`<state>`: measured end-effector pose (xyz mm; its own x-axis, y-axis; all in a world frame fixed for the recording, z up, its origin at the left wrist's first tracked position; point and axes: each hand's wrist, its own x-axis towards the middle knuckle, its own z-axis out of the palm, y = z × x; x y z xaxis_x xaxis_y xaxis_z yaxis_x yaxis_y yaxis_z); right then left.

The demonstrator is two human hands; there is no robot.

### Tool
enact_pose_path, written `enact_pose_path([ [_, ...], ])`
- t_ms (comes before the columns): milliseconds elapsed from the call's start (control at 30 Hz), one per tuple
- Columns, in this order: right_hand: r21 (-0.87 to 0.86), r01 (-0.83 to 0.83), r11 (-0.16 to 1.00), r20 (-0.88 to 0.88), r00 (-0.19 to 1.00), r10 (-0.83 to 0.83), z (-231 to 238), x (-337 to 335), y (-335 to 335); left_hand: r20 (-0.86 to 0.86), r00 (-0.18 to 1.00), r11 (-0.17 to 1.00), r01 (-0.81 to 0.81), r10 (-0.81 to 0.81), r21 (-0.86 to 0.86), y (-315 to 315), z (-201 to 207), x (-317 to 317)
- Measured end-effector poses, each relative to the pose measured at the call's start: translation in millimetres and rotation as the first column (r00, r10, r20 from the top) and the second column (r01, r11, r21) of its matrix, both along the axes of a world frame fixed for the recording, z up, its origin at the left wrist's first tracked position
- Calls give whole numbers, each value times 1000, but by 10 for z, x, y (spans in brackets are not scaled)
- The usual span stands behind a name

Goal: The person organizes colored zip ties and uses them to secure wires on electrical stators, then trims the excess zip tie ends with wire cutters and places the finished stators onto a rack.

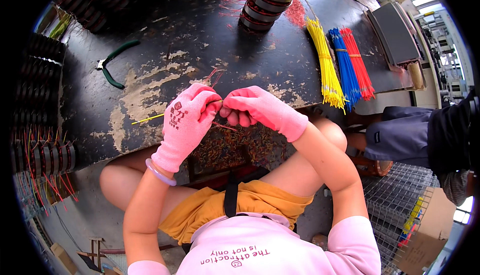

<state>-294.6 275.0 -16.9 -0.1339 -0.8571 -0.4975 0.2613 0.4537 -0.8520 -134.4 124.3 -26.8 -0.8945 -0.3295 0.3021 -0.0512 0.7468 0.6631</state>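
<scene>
Both my hands wear pink gloves and meet over the near edge of the dark worktable [240, 65]. My left hand [187, 117] is closed around a thin yellow wire [148, 118], whose long end sticks out to the left. Fingertip to fingertip with it, my right hand [262, 110] pinches at the wire's other end, where a short bit shows between the hands. Thin reddish strands [216, 76] poke out just beyond my left fingers; what they join is hidden by the gloves.
Green-handled pliers [115, 62] lie at left. A stack of ringed motor cores [267, 2] stands at the back. Yellow [325, 62], blue [345, 65] and red wire bundles [357, 62] lie right. Wire scraps [225, 147] fill a space below the table edge. Another person [405, 135] is at right.
</scene>
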Motion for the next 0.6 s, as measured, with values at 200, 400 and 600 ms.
enact_pose_path([
  [200,-327,-196,925,-898,369,-239,15,163,39,1,1000,1000,-9,9,-9,1,-1,-6],
  [400,56,204,977,-44,978,-202,-97,12,-84,-15,1000,1000,12,-12,9,8,18,-57],
  [600,-408,-161,899,-912,124,-392,-93,180,31,-10,1000,1000,8,-8,7,20,3,-24],
])
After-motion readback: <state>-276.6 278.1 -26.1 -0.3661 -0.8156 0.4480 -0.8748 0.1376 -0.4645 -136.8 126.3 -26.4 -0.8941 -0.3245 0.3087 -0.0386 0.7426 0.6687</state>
